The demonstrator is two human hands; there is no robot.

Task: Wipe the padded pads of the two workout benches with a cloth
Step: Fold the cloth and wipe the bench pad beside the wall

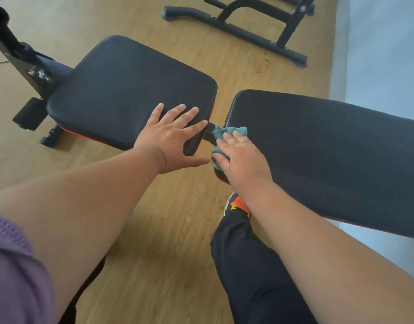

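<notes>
A black padded seat pad point(128, 87) lies at centre left, and a longer black back pad point(330, 155) stretches to the right, with a narrow gap between them. My left hand point(175, 134) rests flat on the near right corner of the seat pad, fingers spread, thumb hanging over the edge. My right hand point(241, 157) presses a teal cloth point(227, 133) with straight fingers onto the near left corner of the back pad, at the gap. Most of the cloth is hidden under the hand.
The bench's black metal frame point(25, 59) runs off to the upper left. Another black steel frame point(238, 26) stands on the wooden floor point(166, 230) at the top. My leg in dark trousers point(248, 265) and a shoe point(238, 204) are below the back pad.
</notes>
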